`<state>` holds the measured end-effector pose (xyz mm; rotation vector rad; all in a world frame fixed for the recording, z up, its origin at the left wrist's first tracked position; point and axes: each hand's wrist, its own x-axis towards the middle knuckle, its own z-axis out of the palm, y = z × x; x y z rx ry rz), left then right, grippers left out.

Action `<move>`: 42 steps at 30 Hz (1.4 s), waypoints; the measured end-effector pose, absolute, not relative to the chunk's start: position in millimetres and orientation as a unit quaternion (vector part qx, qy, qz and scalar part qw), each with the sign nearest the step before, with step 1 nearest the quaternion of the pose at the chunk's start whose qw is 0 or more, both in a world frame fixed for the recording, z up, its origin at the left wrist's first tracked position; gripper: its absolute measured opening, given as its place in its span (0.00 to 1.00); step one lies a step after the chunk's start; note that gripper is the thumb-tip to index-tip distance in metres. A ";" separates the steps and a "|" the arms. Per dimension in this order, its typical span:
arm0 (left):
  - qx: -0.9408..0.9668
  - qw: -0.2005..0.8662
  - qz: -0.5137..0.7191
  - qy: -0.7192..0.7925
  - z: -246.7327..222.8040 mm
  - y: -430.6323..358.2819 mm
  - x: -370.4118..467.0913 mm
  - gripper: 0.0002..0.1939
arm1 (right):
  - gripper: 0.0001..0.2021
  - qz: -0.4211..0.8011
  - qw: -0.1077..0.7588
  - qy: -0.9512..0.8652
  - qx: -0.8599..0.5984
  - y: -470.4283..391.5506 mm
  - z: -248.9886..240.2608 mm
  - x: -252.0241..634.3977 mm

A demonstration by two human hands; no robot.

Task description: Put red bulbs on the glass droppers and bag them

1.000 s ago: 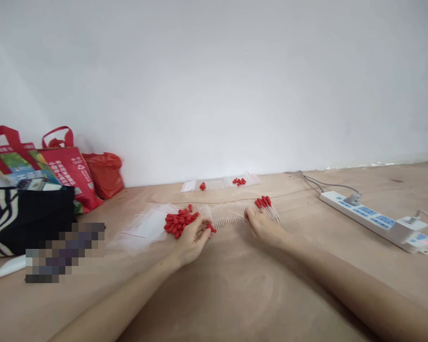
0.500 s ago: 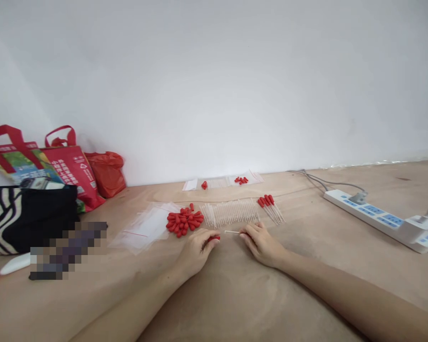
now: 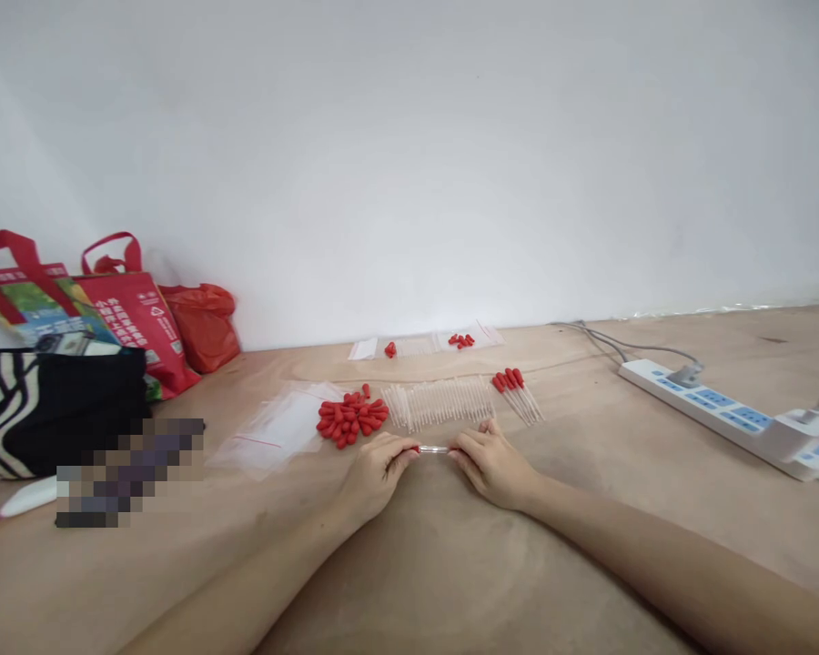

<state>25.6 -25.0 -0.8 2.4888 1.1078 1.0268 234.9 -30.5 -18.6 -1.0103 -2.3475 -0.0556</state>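
My left hand [image 3: 380, 468] pinches a red rubber dropper bulb [image 3: 416, 449], mostly hidden by the fingers. A thin clear glass tube [image 3: 435, 449] lies level between my hands, its right end in the closed fingers of my right hand [image 3: 490, 462]. The tube's left end meets the bulb; how deep it sits I cannot tell. Just beyond my left hand is a pile of red bulbs [image 3: 350, 418]. A row of clear tubes [image 3: 443, 403] lies behind both hands. To its right, several droppers [image 3: 515, 389] with red bulbs on their tubes lie side by side.
Clear zip bags [image 3: 273, 435] lie left of the bulb pile. Further back, more bags [image 3: 419, 346] hold tubes and red bulbs near the wall. A white power strip [image 3: 730, 414] with plugs stands at right. Shopping bags [image 3: 136, 318] and a black striped bag [image 3: 75, 409] are at left.
My right hand has shifted slightly left, bringing the glass tube against the red bulb in my left hand. The gap between tube and bulb has closed.
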 end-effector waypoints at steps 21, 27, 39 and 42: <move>0.898 0.063 0.293 0.321 -0.5 -29.1 27.5 0.10 | 0.13 -0.017 0.250 -0.900 -0.356 -29.1 -11.1 240.9; 0.907 0.002 0.278 0.316 -0.9 -29.1 27.0 0.10 | 0.13 -0.010 0.216 -0.904 -0.369 -31.9 -6.0 240.3; 0.910 -0.052 0.283 0.300 2.9 -33.0 29.1 0.11 | 0.12 0.016 0.225 -0.894 -0.388 -36.1 -2.6 233.1; 0.913 -0.042 0.284 0.290 2.9 -33.2 30.3 0.12 | 0.12 0.015 0.234 -0.895 -0.380 -35.4 -1.4 230.7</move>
